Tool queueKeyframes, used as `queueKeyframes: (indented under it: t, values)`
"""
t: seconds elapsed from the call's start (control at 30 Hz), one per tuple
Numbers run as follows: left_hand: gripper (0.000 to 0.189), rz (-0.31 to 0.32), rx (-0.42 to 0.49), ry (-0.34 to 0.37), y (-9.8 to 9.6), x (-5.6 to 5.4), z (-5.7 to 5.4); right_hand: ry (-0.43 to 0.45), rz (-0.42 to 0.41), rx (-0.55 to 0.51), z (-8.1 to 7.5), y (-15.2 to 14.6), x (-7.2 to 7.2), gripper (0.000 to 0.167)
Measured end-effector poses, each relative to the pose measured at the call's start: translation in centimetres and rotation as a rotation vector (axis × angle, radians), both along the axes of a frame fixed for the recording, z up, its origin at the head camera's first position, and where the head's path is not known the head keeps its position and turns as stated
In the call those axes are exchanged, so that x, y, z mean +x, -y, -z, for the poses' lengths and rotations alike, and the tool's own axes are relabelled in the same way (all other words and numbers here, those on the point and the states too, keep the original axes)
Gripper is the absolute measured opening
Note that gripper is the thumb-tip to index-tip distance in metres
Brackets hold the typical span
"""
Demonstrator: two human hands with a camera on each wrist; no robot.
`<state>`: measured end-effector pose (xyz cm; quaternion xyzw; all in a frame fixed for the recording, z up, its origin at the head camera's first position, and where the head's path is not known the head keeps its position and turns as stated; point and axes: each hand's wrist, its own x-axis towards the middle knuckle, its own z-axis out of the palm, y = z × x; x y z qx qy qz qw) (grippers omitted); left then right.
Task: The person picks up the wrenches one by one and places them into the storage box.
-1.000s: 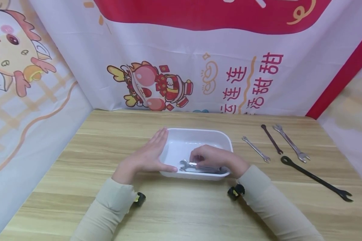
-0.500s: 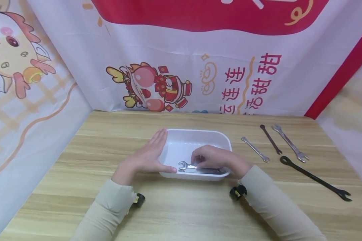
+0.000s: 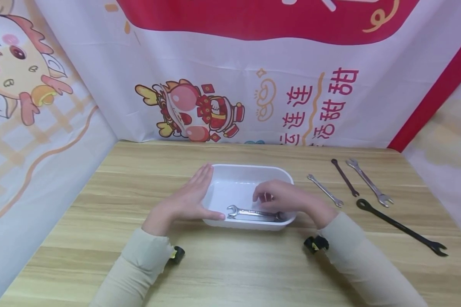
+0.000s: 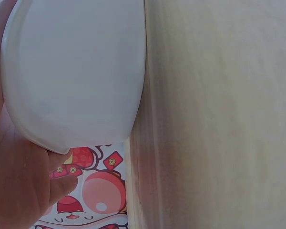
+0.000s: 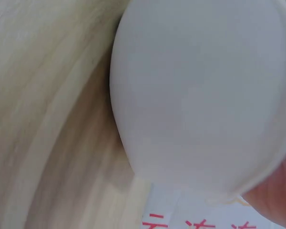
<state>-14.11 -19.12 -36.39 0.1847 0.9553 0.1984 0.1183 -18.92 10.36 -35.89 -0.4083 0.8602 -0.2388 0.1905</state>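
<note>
Our right hand [image 3: 278,197] hangs loosely curled, holding nothing; just beside it, in the tray [image 3: 246,172], lies the shiny wrench [image 3: 256,212]. Our left hand [image 3: 186,204], outstretched, rests against the tray's end. We'd expect the wrench stiff, slick, fairly heavy, best pinched mid-length.

Beyond the wood-grain surface [image 3: 234,273] hangs a red-and-white backdrop [image 3: 215,55] (its horned cartoon figure [image 3: 192,113] lies sideways), with another cartoon-printed cloth [image 3: 30,140] at left.
</note>
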Motion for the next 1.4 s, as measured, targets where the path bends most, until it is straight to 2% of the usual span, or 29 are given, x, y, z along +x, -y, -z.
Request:
queueKeyframes:
  t: [0.4,0.77,1.17,1.4]
  values:
    - [0.136,-0.004,-0.005,-0.002,0.1,0.0,0.0,-0.077,0.052,-0.119,-1.6,-3.1,0.2,0.017]
    - [0.136,-0.003,-0.004,-0.003,0.0,0.0,-0.1,-0.169,0.205,-0.082,-3.2,-7.2,1.0,0.020]
    - [0.136,-0.001,0.010,-0.010,-0.1,-0.1,0.4,-0.193,0.297,-0.059,-3.8,-11.5,1.8,0.023]
    - [0.137,-0.009,0.009,-0.009,0.0,0.0,0.2,-0.226,0.324,-0.074,-3.5,-13.6,2.0,0.021]
